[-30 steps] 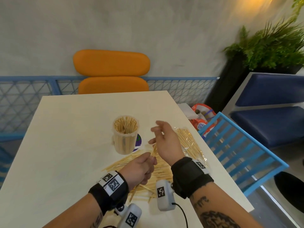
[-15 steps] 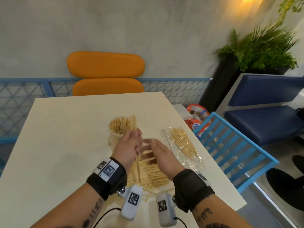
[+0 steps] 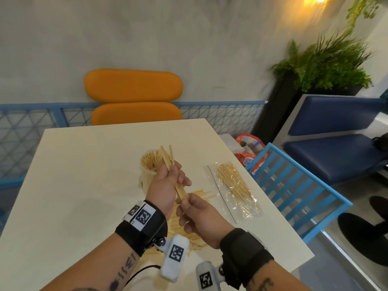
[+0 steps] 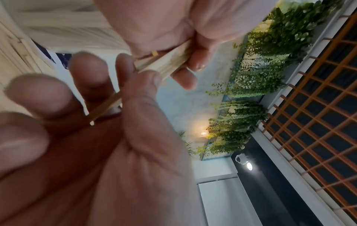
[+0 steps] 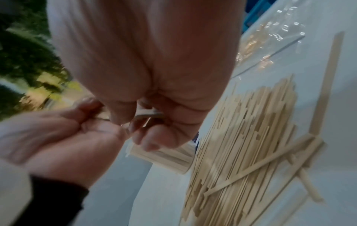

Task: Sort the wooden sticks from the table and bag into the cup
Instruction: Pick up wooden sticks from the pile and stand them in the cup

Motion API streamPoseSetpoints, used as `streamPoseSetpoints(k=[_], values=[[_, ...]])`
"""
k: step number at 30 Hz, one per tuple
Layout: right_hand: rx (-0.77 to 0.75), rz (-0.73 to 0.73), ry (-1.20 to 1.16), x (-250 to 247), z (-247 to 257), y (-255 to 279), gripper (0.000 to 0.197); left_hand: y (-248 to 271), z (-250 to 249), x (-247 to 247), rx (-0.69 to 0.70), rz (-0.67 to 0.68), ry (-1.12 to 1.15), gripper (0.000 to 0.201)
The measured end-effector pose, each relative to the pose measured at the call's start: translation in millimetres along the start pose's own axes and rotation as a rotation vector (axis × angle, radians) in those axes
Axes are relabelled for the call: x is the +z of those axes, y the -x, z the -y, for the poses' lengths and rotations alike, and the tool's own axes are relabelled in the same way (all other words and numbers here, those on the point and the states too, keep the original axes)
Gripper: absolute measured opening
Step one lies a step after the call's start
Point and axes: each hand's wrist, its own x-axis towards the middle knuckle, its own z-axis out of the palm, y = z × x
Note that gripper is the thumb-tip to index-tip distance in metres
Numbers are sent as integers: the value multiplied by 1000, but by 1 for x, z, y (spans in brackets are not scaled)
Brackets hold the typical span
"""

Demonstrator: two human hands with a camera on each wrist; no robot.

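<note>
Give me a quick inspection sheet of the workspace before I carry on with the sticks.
Surface: cream table, partly bare.
Job's things: cup nearly full of sticks; loose stick pile beside the hands; clear bag lying flat with sticks inside.
Clutter: nothing seen on the table.
Grippers: left hand grips a bundle of sticks near the cup; right hand fingers pinch the bundle's lower end.
Cables: black cable under the left wrist.
Surroundings: orange chair, blue chair, plant, printed bag beyond the table edge.
</note>
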Motion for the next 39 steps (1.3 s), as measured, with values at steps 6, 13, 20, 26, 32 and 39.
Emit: streamPoseSetpoints(k=[6, 13, 20, 26, 32, 39], values=[[-17, -23, 107, 11, -3, -3, 25, 6, -5, -4, -70, 15, -94, 21], [-24, 24, -195, 19, -7, -7, 33, 10, -9, -11, -156, 18, -253, 23], [-1, -32, -163, 18, -6, -8, 23, 9, -3, -13, -110, 51, -402, 14], [89, -15, -262, 15, -7, -5, 20, 1, -12, -18, 95, 28, -405, 53], [34, -78, -216, 11, -7, -10, 23, 7, -16, -22, 116, 141, -590, 35], [-118, -95, -61, 12, 10, -34, 26, -3, -49, -38, 299, 146, -856, 37]])
